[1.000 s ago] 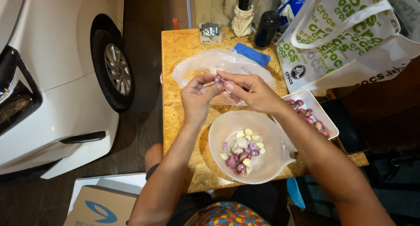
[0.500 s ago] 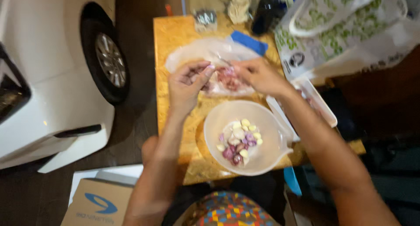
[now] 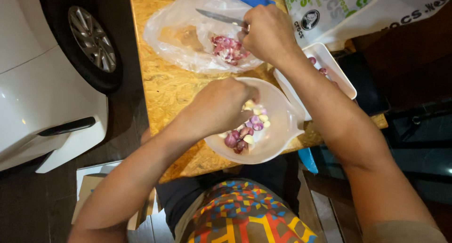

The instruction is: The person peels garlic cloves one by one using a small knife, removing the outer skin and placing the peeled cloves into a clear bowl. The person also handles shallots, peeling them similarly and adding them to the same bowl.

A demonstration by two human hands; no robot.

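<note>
Lighting is warm and artificial, falling from above onto the orange chipboard table top (image 3: 160,87), which is the brightest zone. The translucent white plastic bowl (image 3: 278,135) and the crumpled clear plastic bag (image 3: 179,40) show soft glare. The glossy white car body (image 3: 33,97) carries small specular highlights. The dark floor (image 3: 28,200) and the right side fall into deep shadow with little detail. Focus is acceptably sharp at centre; the forearms near the lower edge appear stretched by wide-angle distortion.
</note>
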